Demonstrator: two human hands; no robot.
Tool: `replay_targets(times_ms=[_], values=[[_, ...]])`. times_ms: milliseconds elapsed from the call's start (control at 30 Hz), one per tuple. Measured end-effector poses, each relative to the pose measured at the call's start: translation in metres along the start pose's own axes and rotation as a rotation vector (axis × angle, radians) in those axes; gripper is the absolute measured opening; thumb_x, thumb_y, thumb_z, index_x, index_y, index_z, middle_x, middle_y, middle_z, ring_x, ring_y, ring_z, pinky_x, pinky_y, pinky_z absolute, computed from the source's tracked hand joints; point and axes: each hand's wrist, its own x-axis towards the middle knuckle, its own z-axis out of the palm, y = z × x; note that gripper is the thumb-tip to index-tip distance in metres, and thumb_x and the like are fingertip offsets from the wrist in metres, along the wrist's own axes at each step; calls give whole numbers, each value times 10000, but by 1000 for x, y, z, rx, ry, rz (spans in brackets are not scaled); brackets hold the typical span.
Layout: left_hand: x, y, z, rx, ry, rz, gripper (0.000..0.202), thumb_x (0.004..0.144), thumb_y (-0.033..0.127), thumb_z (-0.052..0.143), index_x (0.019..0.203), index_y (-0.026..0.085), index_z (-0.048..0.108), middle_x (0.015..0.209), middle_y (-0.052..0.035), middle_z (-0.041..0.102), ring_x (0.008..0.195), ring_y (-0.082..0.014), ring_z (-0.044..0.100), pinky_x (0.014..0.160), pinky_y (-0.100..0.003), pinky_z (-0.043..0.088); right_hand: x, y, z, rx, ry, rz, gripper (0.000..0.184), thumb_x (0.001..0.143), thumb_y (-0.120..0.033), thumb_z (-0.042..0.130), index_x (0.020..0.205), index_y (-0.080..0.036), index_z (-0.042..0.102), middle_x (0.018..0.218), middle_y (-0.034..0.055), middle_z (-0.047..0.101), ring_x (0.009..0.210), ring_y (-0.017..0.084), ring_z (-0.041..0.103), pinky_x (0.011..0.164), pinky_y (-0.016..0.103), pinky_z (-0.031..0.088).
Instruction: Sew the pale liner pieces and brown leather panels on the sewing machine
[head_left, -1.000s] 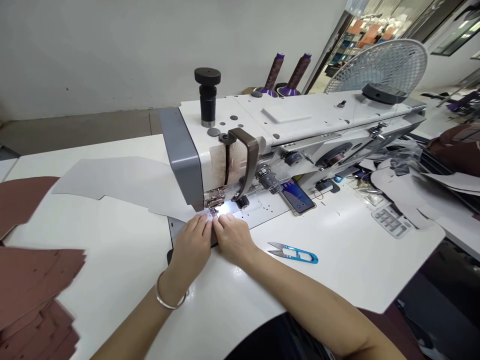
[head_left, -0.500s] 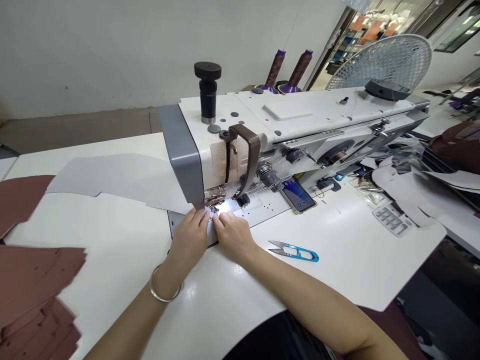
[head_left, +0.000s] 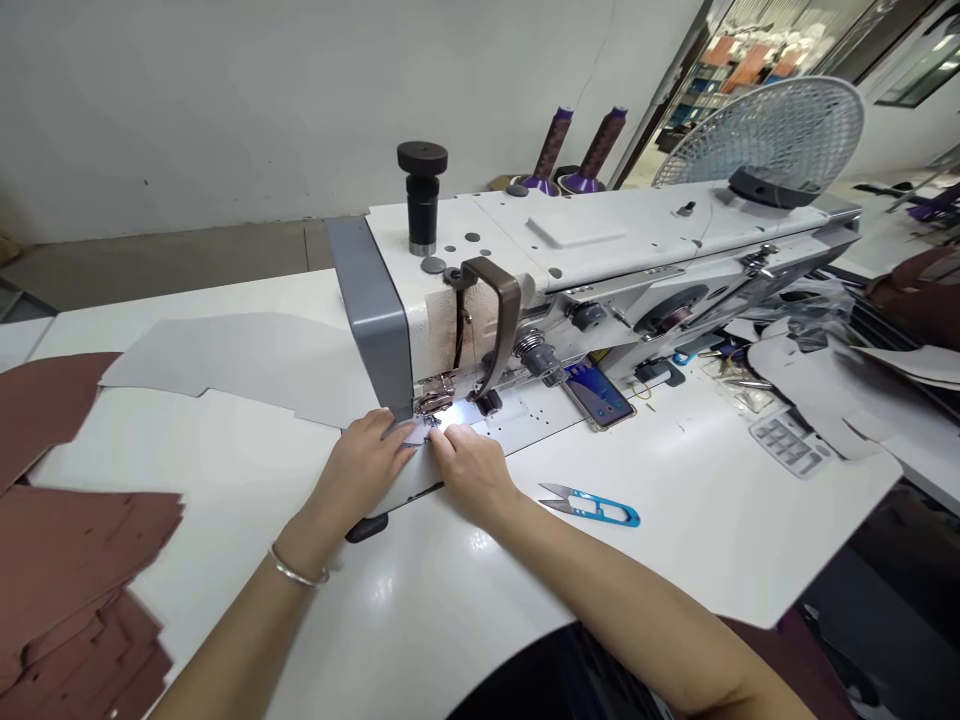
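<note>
Shifted leftward, the left hand (head_left: 361, 468) now lies close beside the right hand (head_left: 469, 470), fingertips together on a pale grey cut panel (head_left: 240, 365) under the steel presser foot (head_left: 436, 398) of a white sewing machine (head_left: 600, 240). Guiding that edge looks like the step in hand, calling for steady feeding.

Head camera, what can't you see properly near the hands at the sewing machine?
Head view:
- Presser foot: the spot under it is washed out by bright light.
- Grey cut piece: its end is covered by the left hand and right hand.
- Phone: screen too small to read.
- Brown pieces: cut off by the right edge.
</note>
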Motion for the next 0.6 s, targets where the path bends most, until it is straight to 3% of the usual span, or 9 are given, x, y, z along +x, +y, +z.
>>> replay_targets(times_ms=[133,233,367,467,600], values=[[-3,10,-8,78,-19,74,282,860,114,416,1093,156,570,1031,-108,627,947,-230,560,785,-361,488,0,2,-1,14,7,-5,256,946,-153,356,1138,-195,520,845,56,580,768,172,483,538,273,259],[-5,21,-10,124,-37,79,360,793,-6,364,1059,119,572,997,-127,622,876,-231,557,725,-358,482,1,3,-1,42,18,12,238,940,-161,378,1096,-215,550,837,43,579,756,159,479,523,271,232],[-3,24,-2,70,61,22,216,873,114,401,880,156,613,888,-93,615,799,-206,535,677,-330,469,4,5,0,136,35,65,205,949,-229,409,939,-251,613,828,13,581,742,134,486,523,258,206],[0,20,8,-67,172,-53,225,908,236,431,794,178,616,841,-65,601,791,-182,524,692,-308,470,6,7,0,244,79,92,242,965,-282,395,929,-258,634,843,6,593,750,124,504,557,238,237],[0,19,18,-184,190,-110,245,917,245,419,782,188,615,814,-43,594,783,-169,519,702,-299,470,8,6,1,295,96,86,223,940,-310,432,912,-227,637,854,18,601,774,133,517,582,231,258]])
